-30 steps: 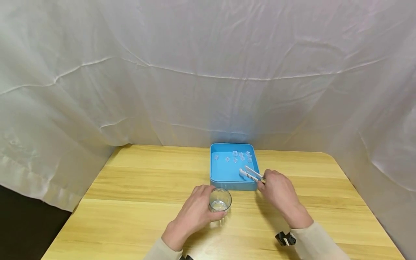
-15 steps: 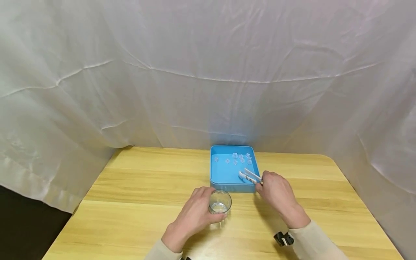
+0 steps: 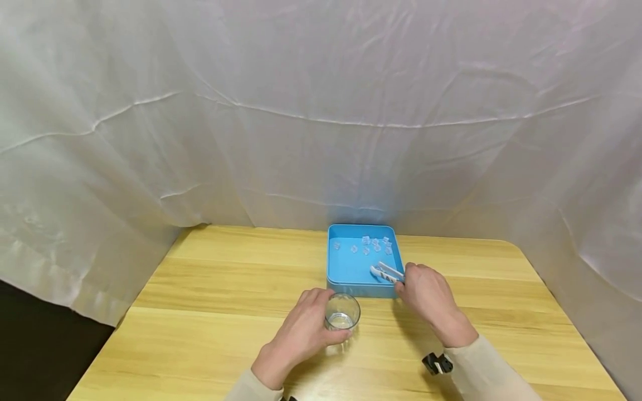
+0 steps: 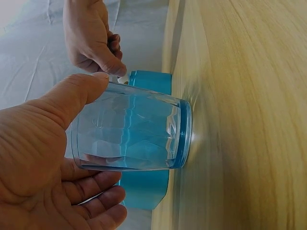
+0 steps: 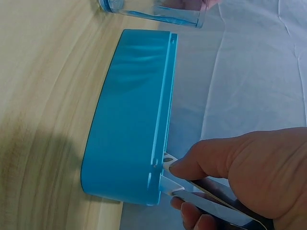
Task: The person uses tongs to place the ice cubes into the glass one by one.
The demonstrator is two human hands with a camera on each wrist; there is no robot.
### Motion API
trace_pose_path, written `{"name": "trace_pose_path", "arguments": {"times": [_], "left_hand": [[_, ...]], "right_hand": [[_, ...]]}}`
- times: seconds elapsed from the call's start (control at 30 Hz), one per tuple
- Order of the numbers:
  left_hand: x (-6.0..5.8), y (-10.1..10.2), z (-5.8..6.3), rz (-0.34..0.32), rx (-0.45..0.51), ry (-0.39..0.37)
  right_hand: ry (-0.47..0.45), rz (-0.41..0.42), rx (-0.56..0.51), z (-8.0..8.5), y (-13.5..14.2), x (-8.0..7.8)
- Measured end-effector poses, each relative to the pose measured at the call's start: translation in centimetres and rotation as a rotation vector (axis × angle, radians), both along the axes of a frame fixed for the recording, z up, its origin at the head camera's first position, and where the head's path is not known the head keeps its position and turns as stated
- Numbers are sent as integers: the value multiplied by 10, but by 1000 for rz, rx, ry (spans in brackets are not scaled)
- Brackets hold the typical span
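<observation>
My left hand (image 3: 303,328) grips a clear drinking glass (image 3: 343,313) from its left side, thumb along the near side and fingers behind. The glass stands upright on the table; in the left wrist view its thick base (image 4: 184,134) is at the wood. My right hand (image 3: 431,298) holds a pair of tongs (image 3: 385,273) with white tips, thumb on one arm and fingers under the other. Those tips reach over the near right rim of a blue square tray (image 3: 346,270). Clear ice-like cubes (image 3: 376,245) lie mostly along the tray's far side. I cannot tell whether a cube is between the tips.
A wooden table (image 3: 210,289) carries everything. Behind and beside it hangs a pale grey curtain (image 3: 311,139). The tray's near wall (image 5: 129,115) stands just beyond the glass. Black wrist devices, one seen at the right cuff (image 3: 437,363), sit by the sleeves.
</observation>
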State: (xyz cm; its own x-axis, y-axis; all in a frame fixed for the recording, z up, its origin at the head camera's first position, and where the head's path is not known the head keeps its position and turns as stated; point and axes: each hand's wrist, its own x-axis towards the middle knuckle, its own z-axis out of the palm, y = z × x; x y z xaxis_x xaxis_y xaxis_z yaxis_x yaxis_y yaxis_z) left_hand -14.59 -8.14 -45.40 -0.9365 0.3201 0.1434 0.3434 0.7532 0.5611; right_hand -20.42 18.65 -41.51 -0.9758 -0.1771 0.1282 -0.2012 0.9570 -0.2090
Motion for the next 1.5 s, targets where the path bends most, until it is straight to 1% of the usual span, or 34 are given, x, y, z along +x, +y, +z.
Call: {"name": "trace_pose_path", "arguments": {"times": [0.27,0.4,0.77,1.0,1.2,1.33,1.5], "left_hand": [[-1,-1,0,-2,-3,6],[-2,0,-1,-4,-1,4],[-2,1,-1,-3,-1,-5],[0,0,-1,-3,8,-6],[-1,0,-1,-7,5,-5],[-2,-1,-1,-8,3,0],[-2,-1,0,-7,11,-7]], "right_hand": [[-57,-12,-4,2,0,-4],[-66,-12,-19,1,0,-5],[2,-5,-102,-11,10,1],[17,-20,-142,-15,12,4],[3,-56,-204,-13,17,13],[43,-37,-232,-10,20,17],[101,14,-256,-7,21,24]]}}
